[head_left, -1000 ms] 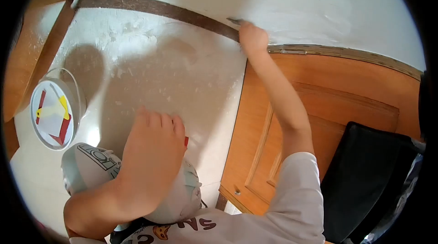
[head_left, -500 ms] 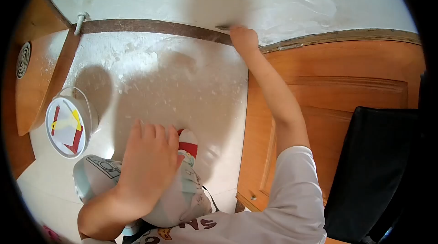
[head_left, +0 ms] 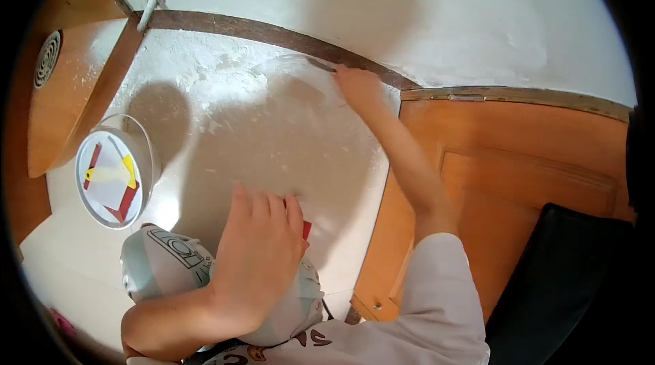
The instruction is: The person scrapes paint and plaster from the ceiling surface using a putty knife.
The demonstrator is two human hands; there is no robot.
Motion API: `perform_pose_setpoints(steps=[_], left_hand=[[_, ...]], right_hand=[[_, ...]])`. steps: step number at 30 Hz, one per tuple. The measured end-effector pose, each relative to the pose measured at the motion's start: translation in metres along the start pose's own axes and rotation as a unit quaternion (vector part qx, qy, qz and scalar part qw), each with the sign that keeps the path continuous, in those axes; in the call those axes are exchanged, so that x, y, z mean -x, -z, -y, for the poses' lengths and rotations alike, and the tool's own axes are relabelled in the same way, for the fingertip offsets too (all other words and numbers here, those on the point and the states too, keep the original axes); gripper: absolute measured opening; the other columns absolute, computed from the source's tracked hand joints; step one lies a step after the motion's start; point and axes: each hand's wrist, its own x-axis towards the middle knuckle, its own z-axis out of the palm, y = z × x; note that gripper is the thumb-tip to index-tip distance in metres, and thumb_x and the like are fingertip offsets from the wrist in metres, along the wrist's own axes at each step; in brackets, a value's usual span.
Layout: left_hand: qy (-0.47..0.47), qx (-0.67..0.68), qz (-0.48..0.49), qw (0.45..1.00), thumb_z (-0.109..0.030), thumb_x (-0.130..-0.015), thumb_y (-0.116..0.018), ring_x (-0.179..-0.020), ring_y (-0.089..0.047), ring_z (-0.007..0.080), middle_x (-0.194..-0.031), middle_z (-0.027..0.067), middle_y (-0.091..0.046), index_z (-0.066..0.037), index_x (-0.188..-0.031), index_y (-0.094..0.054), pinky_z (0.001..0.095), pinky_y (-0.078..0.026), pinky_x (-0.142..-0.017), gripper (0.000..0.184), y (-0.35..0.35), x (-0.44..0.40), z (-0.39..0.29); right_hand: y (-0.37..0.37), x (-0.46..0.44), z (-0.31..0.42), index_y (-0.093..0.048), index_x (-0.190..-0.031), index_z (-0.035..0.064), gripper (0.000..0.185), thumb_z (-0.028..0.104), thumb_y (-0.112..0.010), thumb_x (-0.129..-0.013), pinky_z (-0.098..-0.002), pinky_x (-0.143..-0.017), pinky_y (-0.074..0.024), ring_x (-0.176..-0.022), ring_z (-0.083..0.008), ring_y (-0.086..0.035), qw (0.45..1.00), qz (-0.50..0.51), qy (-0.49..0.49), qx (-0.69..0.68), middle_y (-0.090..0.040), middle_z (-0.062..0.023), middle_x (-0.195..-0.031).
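Note:
My right hand (head_left: 359,88) is closed around a slim scraper (head_left: 321,64), of which only a dark, narrow part shows; its tip is blurred. It is low over the floor, just in front of the brown baseboard (head_left: 266,33). White powder and flakes (head_left: 211,68) lie on the tiles to the left of the tool. My left hand (head_left: 263,256) is empty, its fingers stretched forward and lightly bent above my knee in patterned trousers (head_left: 167,263). Part of a red shoe (head_left: 306,230) shows beside those fingertips.
A white lidded bucket (head_left: 151,160) with a wire handle stands at left, its lid printed red and yellow. Right is an orange wooden door (head_left: 518,160) with a black flat item (head_left: 559,276) beside it. A pale pipe (head_left: 148,13) meets the corner; a patchy white wall (head_left: 477,31) rises behind.
My right hand has brought the scraper down from the wall's foot to the floor in front of the baseboard. The view has shifted, and my left hand appears further right.

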Motion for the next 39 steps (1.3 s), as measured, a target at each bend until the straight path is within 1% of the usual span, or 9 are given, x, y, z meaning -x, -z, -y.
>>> perform_pose_setpoints(steps=[5, 9, 20, 23, 26, 29, 32, 34, 39], left_hand=[[-0.052, 0.048, 0.034, 0.997, -0.039, -0.079, -0.055, -0.092, -0.052, 0.0263, -0.088, 0.0130, -0.056, 0.000, -0.108, -0.053, 0.0428, -0.032, -0.094, 0.049, -0.005, -0.015, 0.006], [-0.067, 0.061, 0.015, 0.996, -0.040, -0.079, -0.054, -0.092, -0.051, 0.0266, -0.089, 0.0134, -0.056, 0.000, -0.108, -0.053, 0.0435, -0.032, -0.093, 0.049, -0.015, -0.018, 0.011], [-0.065, 0.045, 0.033, 0.996, -0.041, -0.079, -0.054, -0.095, -0.051, 0.0269, -0.091, 0.0143, -0.056, 0.001, -0.109, -0.052, 0.0436, -0.032, -0.094, 0.052, -0.009, -0.029, 0.022], [-0.062, 0.040, 0.029, 0.997, -0.041, -0.078, -0.055, -0.095, -0.051, 0.0274, -0.091, 0.0147, -0.056, 0.001, -0.109, -0.052, 0.0433, -0.032, -0.095, 0.053, -0.011, -0.031, 0.021], [-0.063, 0.037, 0.030, 0.997, -0.041, -0.078, -0.055, -0.095, -0.051, 0.0280, -0.092, 0.0153, -0.056, 0.001, -0.109, -0.052, 0.0435, -0.031, -0.096, 0.053, -0.012, -0.034, 0.020], [-0.059, 0.049, 0.041, 0.996, -0.042, -0.077, -0.056, -0.095, -0.051, 0.0285, -0.092, 0.0160, -0.056, 0.001, -0.109, -0.052, 0.0433, -0.031, -0.096, 0.054, -0.010, -0.038, 0.018], [-0.054, 0.058, 0.052, 0.995, -0.042, -0.077, -0.056, -0.095, -0.051, 0.0287, -0.093, 0.0163, -0.056, 0.001, -0.109, -0.052, 0.0433, -0.032, -0.095, 0.054, -0.010, -0.037, 0.019], [-0.050, 0.055, 0.041, 0.996, -0.042, -0.077, -0.056, -0.095, -0.051, 0.0286, -0.093, 0.0163, -0.056, 0.000, -0.110, -0.052, 0.0438, -0.032, -0.094, 0.054, -0.011, -0.033, 0.018], [-0.028, 0.069, 0.022, 0.997, -0.043, -0.078, -0.055, -0.095, -0.051, 0.0278, -0.091, 0.0155, -0.057, 0.000, -0.110, -0.052, 0.0462, -0.031, -0.094, 0.054, -0.011, -0.021, 0.022]], right_hand=[[0.052, 0.037, -0.076, -0.051, -0.083, 0.0063, 0.029, 0.033, -0.042, -0.089, -0.0406, -0.052, -0.0488, -0.060, -0.0280, -0.063, 0.988, 0.027, -0.093, 0.120, -0.062, -0.0130, -0.066], [0.055, 0.040, -0.100, -0.050, -0.081, 0.0069, 0.026, 0.030, -0.042, -0.089, -0.0374, -0.049, -0.0482, -0.058, -0.0269, -0.062, 0.980, 0.031, -0.083, 0.176, -0.062, -0.0123, -0.065], [0.029, 0.028, -0.094, -0.051, -0.088, 0.0069, 0.027, 0.032, -0.040, -0.090, -0.0427, -0.051, -0.0476, -0.057, -0.0320, -0.060, 0.984, 0.030, -0.140, 0.103, -0.061, -0.0140, -0.064], [0.022, 0.027, -0.100, -0.051, -0.083, 0.0081, 0.026, 0.031, -0.041, -0.090, -0.0416, -0.049, -0.0468, -0.055, -0.0322, -0.059, 0.988, -0.027, -0.110, 0.105, -0.060, -0.0139, -0.062], [0.035, 0.021, -0.098, -0.051, -0.093, 0.0080, 0.022, 0.028, -0.041, -0.089, -0.0385, -0.051, -0.0485, -0.062, -0.0293, -0.062, 0.987, 0.027, -0.105, 0.119, -0.062, -0.0119, -0.066], [0.028, 0.013, -0.094, -0.053, -0.091, 0.0079, 0.018, 0.023, -0.044, -0.086, -0.0363, -0.051, -0.0487, -0.064, -0.0261, -0.063, 0.987, -0.013, -0.029, 0.159, -0.062, -0.0105, -0.067], [0.020, 0.002, -0.086, -0.055, -0.088, 0.0072, 0.016, 0.020, -0.047, -0.083, -0.0365, -0.051, -0.0488, -0.064, -0.0250, -0.063, 0.988, 0.046, -0.007, 0.147, -0.062, -0.0099, -0.069], [-0.002, -0.008, -0.049, -0.056, -0.084, 0.0060, 0.016, 0.019, -0.046, -0.083, -0.0375, -0.051, -0.0484, -0.066, -0.0264, -0.063, 0.984, 0.093, 0.016, 0.154, -0.062, -0.0101, -0.070], [0.005, -0.012, 0.019, -0.053, -0.084, 0.0053, 0.023, 0.026, -0.043, -0.086, -0.0395, -0.050, -0.0482, -0.061, -0.0284, -0.062, 0.997, 0.043, 0.053, 0.038, -0.062, -0.0108, -0.067]])
